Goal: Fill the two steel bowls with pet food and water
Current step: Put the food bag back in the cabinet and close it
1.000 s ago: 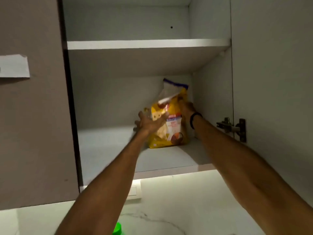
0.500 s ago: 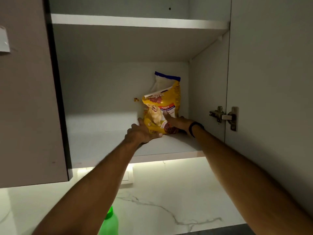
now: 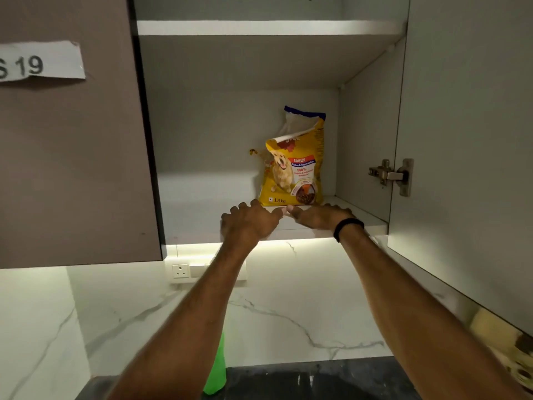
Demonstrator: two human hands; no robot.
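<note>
A yellow dog food bag with a torn-open white and blue top stands upright on the lower cupboard shelf, toward the right. My left hand and my right hand hover side by side at the shelf's front edge, just below the bag. Neither hand touches the bag; the fingers are loosely bent and hold nothing. A black band circles my right wrist. No steel bowls are in view.
The cupboard door hangs open on the right, its hinge showing. A closed brown door with a paper label is at left. Below lie a marble backsplash with a socket, a green bottle and a dark counter.
Both hands let go of the bag and drew back from it to the shelf's front edge. The bag now stands alone on the shelf.
</note>
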